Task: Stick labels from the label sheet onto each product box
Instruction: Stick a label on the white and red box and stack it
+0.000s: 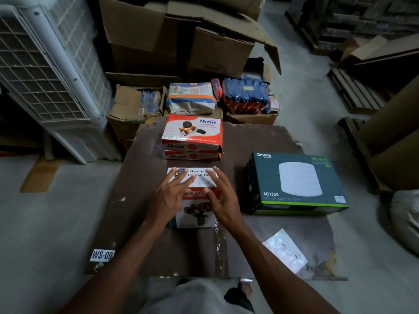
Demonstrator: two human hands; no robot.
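Observation:
A white and red product box (196, 214) with a tape-dispenser picture lies on the dark board (145, 223) in front of me. My left hand (169, 196) and my right hand (221, 198) rest flat on its top, fingers spread, over its printed "Heavy Duty Carton Sealer" panel (199, 176). Whether a label lies under the fingers is hidden. Behind it stand two stacked orange-white Ikon boxes (192, 137). A dark green Omada box (294, 182) lies to the right. A shiny white label sheet (286, 250) lies at the near right of the board.
A WS-09 tag (102, 254) marks the board's near left corner. Behind the board sit cardboard cartons (176, 37), blue-orange packets (246, 96) and a white bagged pack (191, 98). A white cooler unit (52, 75) stands left; wooden pallets (356, 91) lie right.

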